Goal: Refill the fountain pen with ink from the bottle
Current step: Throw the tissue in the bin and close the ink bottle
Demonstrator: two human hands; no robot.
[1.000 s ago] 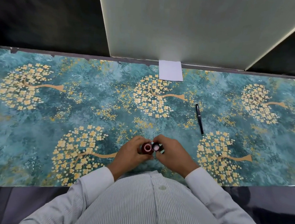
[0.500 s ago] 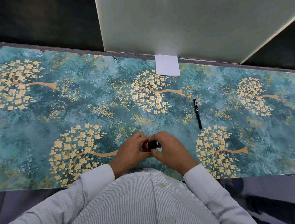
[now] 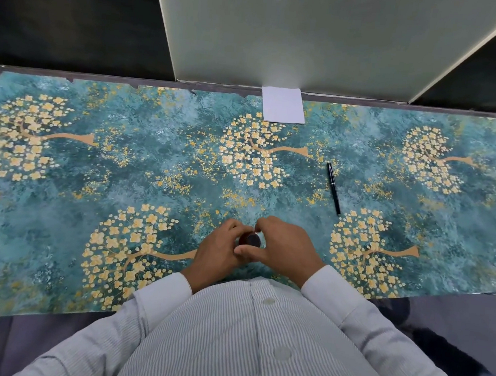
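Observation:
A small dark-red ink bottle [image 3: 243, 240] stands near the table's front edge, mostly hidden between my hands. My left hand [image 3: 219, 249] grips its body from the left. My right hand [image 3: 285, 250] pinches the black round cap [image 3: 253, 240], which sits on top of the bottle's mouth. The black fountain pen [image 3: 333, 188] lies capped on the table to the right and further back, well apart from both hands.
A white square of paper [image 3: 283, 105] lies at the table's back edge, against a pale green panel [image 3: 297, 34]. The teal cloth with gold trees [image 3: 154, 156] covers the whole table top. My striped shirt fills the bottom of the view.
One second ago the bottle's mouth was uncovered and the cap was held beside it, inside up. My right hand has turned the cap over and set it on the bottle.

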